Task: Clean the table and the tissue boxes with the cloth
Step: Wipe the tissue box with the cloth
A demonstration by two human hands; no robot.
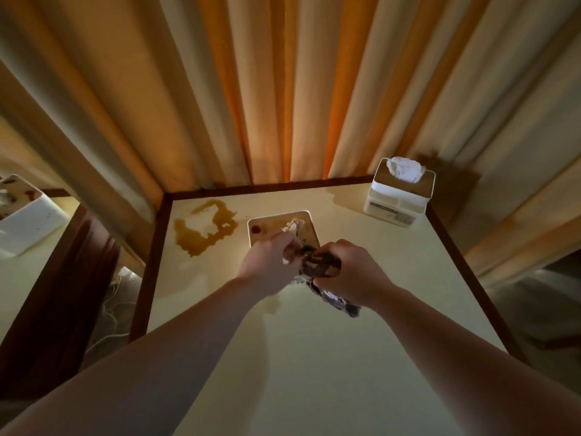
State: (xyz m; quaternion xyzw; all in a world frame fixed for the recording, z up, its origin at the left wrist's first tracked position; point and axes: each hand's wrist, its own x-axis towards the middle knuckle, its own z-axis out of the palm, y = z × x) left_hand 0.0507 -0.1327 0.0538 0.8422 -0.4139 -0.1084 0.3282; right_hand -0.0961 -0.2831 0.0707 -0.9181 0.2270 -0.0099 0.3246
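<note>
Both hands work one cloth [317, 265] just above the table [314, 357]: left hand [270, 262] pinches its pale end, right hand [349, 272] is clenched round the dark bunch. Best refold to a clean face w/ firm grip before wiping the near tissue box [267, 228] & brown spill [204, 228]. Cloth's long axis runs far-left to near-right, tail hanging below the right wrist.

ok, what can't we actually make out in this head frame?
- Near tissue box: front part hidden behind both hands in the head view.
- Cloth: bunched between left hand and right hand; its full shape is hidden by the fingers.
- Box on the side table: cut off by the left edge.
- Far tissue box: front markings too small to read.
- Small stain: partly under the left forearm.
</note>
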